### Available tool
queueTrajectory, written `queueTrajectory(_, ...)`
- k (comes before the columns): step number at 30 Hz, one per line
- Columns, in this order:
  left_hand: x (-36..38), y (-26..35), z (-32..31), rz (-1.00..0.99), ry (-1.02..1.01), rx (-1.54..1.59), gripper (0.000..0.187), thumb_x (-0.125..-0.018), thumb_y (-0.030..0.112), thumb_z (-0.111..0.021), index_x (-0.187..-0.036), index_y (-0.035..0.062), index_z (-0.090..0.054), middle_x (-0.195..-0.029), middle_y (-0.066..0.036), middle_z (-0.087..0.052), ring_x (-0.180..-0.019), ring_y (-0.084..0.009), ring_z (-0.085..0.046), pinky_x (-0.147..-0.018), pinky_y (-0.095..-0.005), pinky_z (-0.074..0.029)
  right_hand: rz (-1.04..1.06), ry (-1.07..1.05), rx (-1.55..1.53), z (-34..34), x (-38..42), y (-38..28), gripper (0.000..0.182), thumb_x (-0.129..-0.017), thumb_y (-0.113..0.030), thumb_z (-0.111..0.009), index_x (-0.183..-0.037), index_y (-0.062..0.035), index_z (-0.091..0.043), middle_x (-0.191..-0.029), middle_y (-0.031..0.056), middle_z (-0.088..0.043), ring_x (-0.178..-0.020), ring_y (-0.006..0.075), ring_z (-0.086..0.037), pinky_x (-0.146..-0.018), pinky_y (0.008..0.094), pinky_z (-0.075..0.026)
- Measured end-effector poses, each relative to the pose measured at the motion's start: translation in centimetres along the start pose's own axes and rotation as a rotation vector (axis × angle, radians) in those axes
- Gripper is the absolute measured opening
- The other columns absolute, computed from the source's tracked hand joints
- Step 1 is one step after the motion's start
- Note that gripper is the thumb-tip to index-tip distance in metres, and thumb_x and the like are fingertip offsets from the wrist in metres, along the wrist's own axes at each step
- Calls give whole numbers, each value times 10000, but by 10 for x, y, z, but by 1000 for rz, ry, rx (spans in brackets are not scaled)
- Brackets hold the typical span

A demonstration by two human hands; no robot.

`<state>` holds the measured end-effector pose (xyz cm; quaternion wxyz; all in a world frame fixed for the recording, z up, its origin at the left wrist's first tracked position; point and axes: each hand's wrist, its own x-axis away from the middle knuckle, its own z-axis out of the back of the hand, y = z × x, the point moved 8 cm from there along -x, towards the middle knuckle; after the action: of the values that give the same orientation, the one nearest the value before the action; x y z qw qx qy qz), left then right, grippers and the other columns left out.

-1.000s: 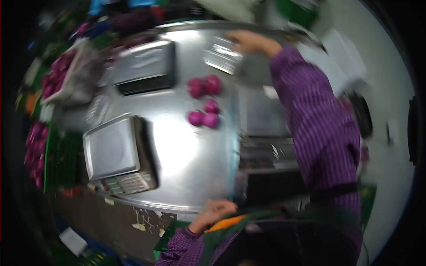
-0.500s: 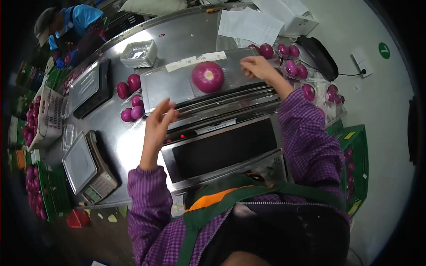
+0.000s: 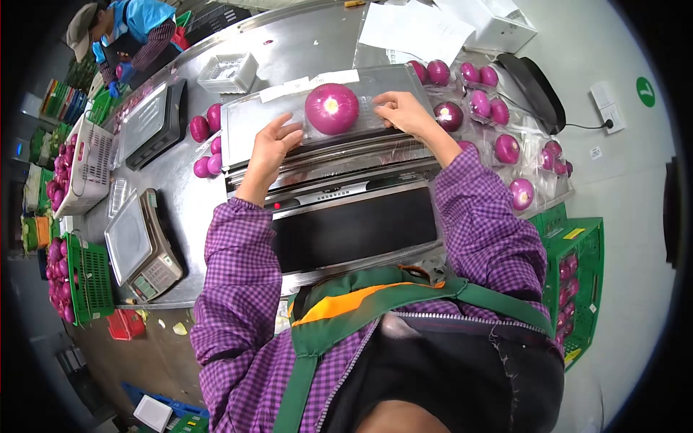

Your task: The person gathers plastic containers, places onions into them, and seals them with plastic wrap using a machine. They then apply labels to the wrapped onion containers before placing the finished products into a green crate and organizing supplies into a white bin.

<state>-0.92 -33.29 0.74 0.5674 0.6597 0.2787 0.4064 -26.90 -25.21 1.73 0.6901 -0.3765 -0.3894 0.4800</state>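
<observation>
A large purple onion (image 3: 332, 109) rests on clear plastic on the flat top of the wrapping machine (image 3: 245, 137). To its left is my left hand (image 3: 272, 150), fingers apart and bent, with nothing visible in it. My right hand (image 3: 404, 114) is to the right of the onion, its thumb and fingertips together near the plastic; whatever may be between them is too small to make out. Neither hand touches the onion. Nearer to me lies the machine's dark plate (image 3: 354, 227), below a red light.
Wrapped onions (image 3: 507, 149) lie at the right, beside a black case (image 3: 534, 94). Two scales (image 3: 144, 245) and a clear tray (image 3: 227, 73) stand at the left. Green crates (image 3: 90, 278) flank the table. A co-worker (image 3: 141, 36) is at the upper left.
Both hands have come closer to the onion, my right hand moving left and down beside it. My view has shifted slightly. The co-worker's head and arms have moved.
</observation>
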Motion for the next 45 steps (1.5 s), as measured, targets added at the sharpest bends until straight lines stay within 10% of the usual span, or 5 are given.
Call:
queueTrajectory(20,68,-9,56,93,223,-251,277,-904,138,-603,-1127,-26,-596,-974,-90,-673,-840,-139,-636,-721,-238,-516,-18,217,184,61,80,26,288,-860,-199,-646,-1079,-14,-613,-744,60,-659,-678,143,-619,-670,288,-496)
queueTrajectory(26,19,10,2,-54,136,-154,520,-899,122,-602,-1360,-11,-402,-1256,-198,-543,-862,-189,-641,-747,-265,-528,657,77,381,15,41,-75,763,-700,-211,-758,-1367,-117,-400,-1364,163,-421,-1232,304,-449,-992,388,-404)
queueTrajectory(29,4,0,-18,32,95,-85,555,-890,49,-581,-1392,-5,-350,-1261,-194,-533,-804,-173,-634,-701,-253,-529,762,-63,485,-22,13,-91,836,-665,-246,-781,-1385,-136,-369,-1393,159,-384,-1298,345,-365,-1068,424,-327)
queueTrajectory(45,13,-8,-33,108,109,78,453,-900,50,-569,-1327,-8,-430,-1159,-137,-573,-798,-142,-616,-705,-260,-539,392,380,641,-33,28,-90,857,-575,-344,-841,-1265,-59,-421,-1119,189,-466,-974,363,-522,-832,458,-447)
